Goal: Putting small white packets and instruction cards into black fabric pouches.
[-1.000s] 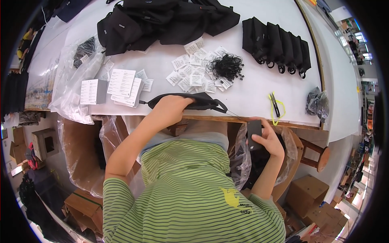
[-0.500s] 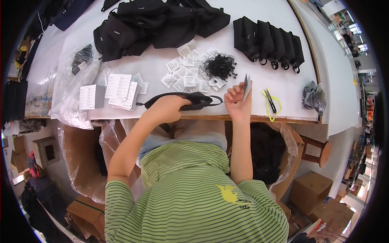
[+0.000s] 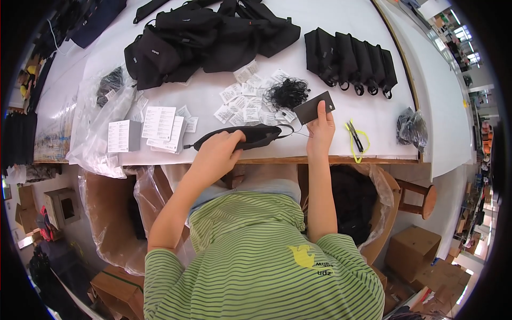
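Note:
My left hand point(image 3: 217, 153) is closed on the near side of a small black fabric pouch point(image 3: 260, 137) at the table's front edge. A loop sticks out from the pouch's right end. From that loop a thin string runs to a black hang tag point(image 3: 313, 109), pinched between the thumb and fingers of my right hand point(image 3: 321, 132). The tag's dark face is turned up, just right of a tangle of black tag strings point(image 3: 287, 93). Many small white printed labels point(image 3: 237, 101) lie scattered left of the strings.
A heap of black bags point(image 3: 186, 37) covers the back of the table, and a row of black pouches point(image 3: 349, 58) stands back right. Stacked white cards point(image 3: 160, 122) and clear plastic point(image 3: 101, 138) lie left. Thread snips point(image 3: 355, 137) with yellow cord and a dark plastic bundle point(image 3: 412, 128) lie right.
My right hand has turned the hang tag from edge-on to dark face up, tilting it left. My left hand has shifted slightly on the pouch.

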`<state>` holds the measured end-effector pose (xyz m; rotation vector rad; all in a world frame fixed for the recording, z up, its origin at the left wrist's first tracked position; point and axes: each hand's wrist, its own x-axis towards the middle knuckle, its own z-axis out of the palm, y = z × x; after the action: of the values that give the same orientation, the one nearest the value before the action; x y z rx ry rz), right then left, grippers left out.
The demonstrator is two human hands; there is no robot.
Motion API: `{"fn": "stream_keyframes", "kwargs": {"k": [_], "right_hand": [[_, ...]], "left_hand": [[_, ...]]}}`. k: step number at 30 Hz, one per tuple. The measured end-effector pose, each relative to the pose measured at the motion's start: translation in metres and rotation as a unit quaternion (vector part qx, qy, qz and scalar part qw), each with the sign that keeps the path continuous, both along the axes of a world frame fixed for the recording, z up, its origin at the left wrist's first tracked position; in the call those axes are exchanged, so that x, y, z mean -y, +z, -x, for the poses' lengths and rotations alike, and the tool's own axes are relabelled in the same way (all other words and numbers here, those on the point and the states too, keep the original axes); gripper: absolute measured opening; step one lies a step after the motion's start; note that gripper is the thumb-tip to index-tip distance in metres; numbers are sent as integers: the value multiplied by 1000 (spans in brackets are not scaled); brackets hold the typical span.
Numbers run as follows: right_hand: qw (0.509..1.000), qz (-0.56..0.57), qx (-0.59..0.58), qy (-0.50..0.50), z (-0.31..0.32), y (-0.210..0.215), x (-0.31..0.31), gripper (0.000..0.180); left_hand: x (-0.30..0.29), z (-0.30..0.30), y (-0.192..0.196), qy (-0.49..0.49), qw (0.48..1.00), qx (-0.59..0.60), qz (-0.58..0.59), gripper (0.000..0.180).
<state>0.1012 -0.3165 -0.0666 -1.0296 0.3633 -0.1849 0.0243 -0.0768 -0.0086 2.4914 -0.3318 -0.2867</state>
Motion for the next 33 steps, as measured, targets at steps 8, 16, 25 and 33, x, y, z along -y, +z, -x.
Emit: {"fn": "stream_keyframes", "kwargs": {"k": [8,16,25,33], "right_hand": [[787,490,194,321,29,58,-50,27],[555,713,251,348,26,36,-73,33],[591,680,235,364,43,40,-44,26],[588,679,280,338,36,28,-38,22]], "left_hand": [[-6,38,-35,96,963,248,53,43],[0,28,-34,77,949,279,127,34],[-11,18,-35,51,969,230,71,11],[-44,-64,-20,304,921,86,229,28]]}}
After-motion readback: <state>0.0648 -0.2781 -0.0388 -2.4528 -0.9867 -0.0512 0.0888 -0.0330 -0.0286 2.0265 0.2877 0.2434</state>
